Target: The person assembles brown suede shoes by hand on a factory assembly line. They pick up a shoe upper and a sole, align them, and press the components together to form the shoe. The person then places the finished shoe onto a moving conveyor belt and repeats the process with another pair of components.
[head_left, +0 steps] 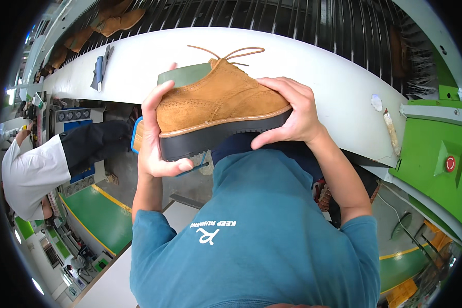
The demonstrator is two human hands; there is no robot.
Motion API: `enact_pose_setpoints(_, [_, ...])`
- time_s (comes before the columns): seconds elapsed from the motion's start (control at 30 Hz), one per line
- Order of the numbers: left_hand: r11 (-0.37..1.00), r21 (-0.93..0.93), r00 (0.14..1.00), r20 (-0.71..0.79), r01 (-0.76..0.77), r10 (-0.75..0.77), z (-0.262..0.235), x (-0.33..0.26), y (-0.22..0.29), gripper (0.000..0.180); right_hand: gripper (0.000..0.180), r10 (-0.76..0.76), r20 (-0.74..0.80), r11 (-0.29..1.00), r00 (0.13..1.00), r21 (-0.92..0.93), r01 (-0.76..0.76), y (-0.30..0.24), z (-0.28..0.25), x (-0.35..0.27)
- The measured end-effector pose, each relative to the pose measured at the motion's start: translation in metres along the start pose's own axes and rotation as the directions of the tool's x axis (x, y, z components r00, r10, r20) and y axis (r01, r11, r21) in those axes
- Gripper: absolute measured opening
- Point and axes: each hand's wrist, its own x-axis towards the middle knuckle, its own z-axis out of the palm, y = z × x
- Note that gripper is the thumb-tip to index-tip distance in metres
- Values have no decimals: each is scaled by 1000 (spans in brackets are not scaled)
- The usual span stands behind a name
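Between my two hands I hold up a tan suede shoe (215,102) with a thick black sole, its side turned toward me. A green shoe last (182,75) fills its opening, and brown laces stick up at the top. My left hand (151,128) grips the heel end, thumb below against the sole and fingers behind the heel. My right hand (292,108) wraps round the toe end, its thumb under the sole and its fingers over the toe. The shoe is held above the near edge of a white worktop (318,72).
Behind the worktop runs a roller conveyor (272,15); several brown shoes (120,23) lie on it at far left. A blue-handled tool (98,69) rests on the worktop's left. At right stands a green machine housing with a red stop button (449,164). Another person (41,174) works at left.
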Motion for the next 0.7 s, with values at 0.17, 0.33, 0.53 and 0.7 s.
enact_pose_setpoints(0.17, [959, -73, 961, 70, 273, -268, -28, -35, -12, 135, 93, 728, -115, 479, 676, 791, -382, 3, 20, -16])
enact_pose_setpoints(0.33, [934, -227, 961, 45, 275, -272, -13, -54, -8, 159, 94, 814, -19, 298, 581, 872, -388, -3, 25, -7])
enact_pose_setpoints(0.53, [980, 130, 987, 32, 152, -158, 25, -89, -18, 165, 82, 737, -224, 406, 638, 901, -151, 6, -3, 11])
enact_pose_setpoints(0.7, [909, 298, 954, 160, -291, 253, 63, -63, -35, 85, 72, 749, 225, 195, 623, 824, -532, -7, -42, 26])
